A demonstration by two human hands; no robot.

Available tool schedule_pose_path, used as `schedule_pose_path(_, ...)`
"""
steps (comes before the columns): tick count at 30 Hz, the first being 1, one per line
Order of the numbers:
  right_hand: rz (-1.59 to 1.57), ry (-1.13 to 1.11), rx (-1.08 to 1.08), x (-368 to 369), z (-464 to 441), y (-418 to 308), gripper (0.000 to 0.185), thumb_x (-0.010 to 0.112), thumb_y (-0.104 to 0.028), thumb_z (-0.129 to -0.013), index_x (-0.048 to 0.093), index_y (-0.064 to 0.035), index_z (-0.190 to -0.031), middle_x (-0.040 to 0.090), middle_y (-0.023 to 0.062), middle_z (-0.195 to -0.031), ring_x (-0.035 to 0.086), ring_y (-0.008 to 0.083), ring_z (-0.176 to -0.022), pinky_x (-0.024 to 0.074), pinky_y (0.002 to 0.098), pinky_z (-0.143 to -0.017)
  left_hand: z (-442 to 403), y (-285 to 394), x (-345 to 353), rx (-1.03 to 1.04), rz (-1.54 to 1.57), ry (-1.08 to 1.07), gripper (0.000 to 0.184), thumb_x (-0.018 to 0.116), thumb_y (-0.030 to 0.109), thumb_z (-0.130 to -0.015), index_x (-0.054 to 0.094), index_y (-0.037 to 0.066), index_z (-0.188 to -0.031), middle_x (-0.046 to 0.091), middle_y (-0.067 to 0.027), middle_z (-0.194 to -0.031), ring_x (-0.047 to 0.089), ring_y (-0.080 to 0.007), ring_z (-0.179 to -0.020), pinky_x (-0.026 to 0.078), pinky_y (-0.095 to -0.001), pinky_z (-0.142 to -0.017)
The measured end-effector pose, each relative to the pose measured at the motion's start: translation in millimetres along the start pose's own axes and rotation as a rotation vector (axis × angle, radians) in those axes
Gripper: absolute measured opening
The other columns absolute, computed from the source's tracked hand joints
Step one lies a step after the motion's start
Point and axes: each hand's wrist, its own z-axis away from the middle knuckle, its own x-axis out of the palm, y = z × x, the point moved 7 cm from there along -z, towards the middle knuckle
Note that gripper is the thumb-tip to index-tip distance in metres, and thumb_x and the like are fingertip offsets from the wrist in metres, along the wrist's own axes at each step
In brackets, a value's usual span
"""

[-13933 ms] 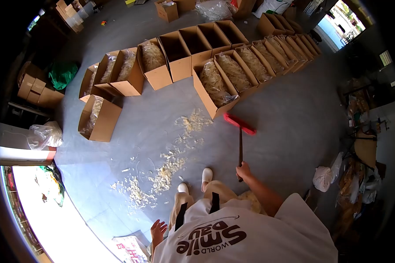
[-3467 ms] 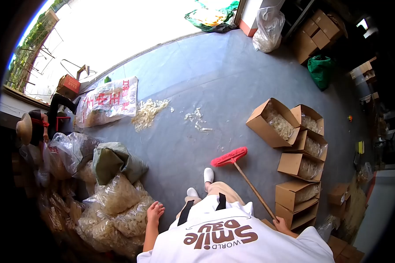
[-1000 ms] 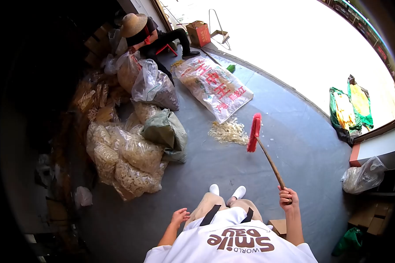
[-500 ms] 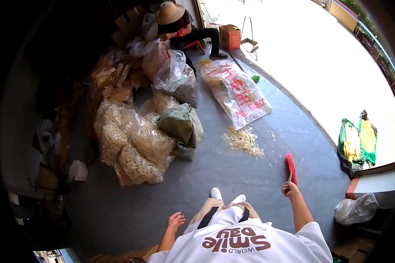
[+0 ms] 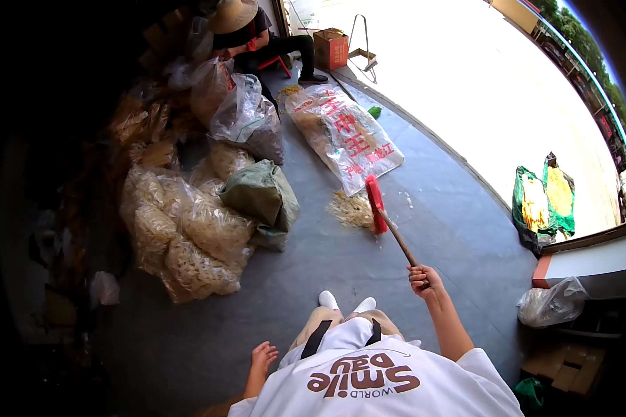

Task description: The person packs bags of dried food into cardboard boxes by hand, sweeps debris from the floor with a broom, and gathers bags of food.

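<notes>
Shifted since the earlier frame: your broom point(image 5: 396, 236), its head point(image 5: 377, 201) now at the right edge of the scraps point(image 5: 350, 210). Your left hand point(image 5: 263, 356) is empty, fingers loosely parted; your right hand point(image 5: 426, 280) is clenched round the handle. Past the scraps lies a printed sack point(image 5: 346, 135), and beyond it sits a co-worker point(image 5: 255, 32).

Bare hands: two, one left hand point(image 5: 263, 355), one right hand point(image 5: 425, 279). Wooden-handled broom with red head point(image 5: 377, 205): one. Heap of thin pale flakes point(image 5: 349, 210): one. White sack with red characters point(image 5: 348, 135): one. White slip-on shoes point(image 5: 329, 299): two. Seated person in dark clothes point(image 5: 255, 29): one. Tan straw hat point(image 5: 233, 15): one. Clear plastic bags of pale flakes point(image 5: 209, 233): several, overlapping, count unclear.
</notes>
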Motion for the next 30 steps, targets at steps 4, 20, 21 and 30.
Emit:
schedule_pose_path(4,0.306,0.06,-0.115,-18,38,32,0.015,0.04,-0.001,-0.072,0.04,-0.004,-0.086,0.027,-0.0068,-0.048,0.025,0.0012,-0.035,0.0169,0.0155,-0.03,-3,49,26,0.128,0.029,-0.098,0.032,0.041,0.011,-0.08,0.038,0.002,-0.11,0.053,-0.0119,-0.087,0.055,-0.0197,-0.069,0.045,-0.0273,-0.059)
schedule_pose_path(20,1.45,0.428,-0.273,-180,113,123,0.031,0.061,-0.021,-0.062,0.052,0.0033,-0.08,0.053,0.0069,-0.065,0.048,0.0108,-0.062,0.0394,0.0276,-0.054,-28,32,2,-0.009,-0.126,-0.072,0.031,0.041,0.011,-0.08,0.038,0.003,-0.11,0.053,-0.0127,-0.088,0.055,-0.0205,-0.069,0.046,-0.028,-0.057)
schedule_pose_path(21,1.452,0.454,-0.348,-173,113,118,0.033,0.062,-0.023,-0.061,0.053,0.0036,-0.078,0.053,0.0069,-0.065,0.047,0.011,-0.062,0.0392,0.0285,-0.053,-27,35,0,-0.003,-0.127,-0.052,0.031,0.041,0.01,-0.079,0.038,0.003,-0.11,0.053,-0.0126,-0.088,0.055,-0.0206,-0.068,0.046,-0.0284,-0.056)
schedule_pose_path(30,1.655,0.455,-0.312,-93,6,51,0.014,0.052,-0.012,-0.063,0.047,-0.0001,-0.068,0.047,0.0059,-0.055,0.047,0.0122,-0.047,0.0392,0.025,-0.042,-23,60,11,0.075,0.007,-0.05,0.031,0.042,0.01,-0.079,0.039,0.003,-0.109,0.053,-0.0123,-0.086,0.055,-0.0209,-0.068,0.046,-0.029,-0.058)
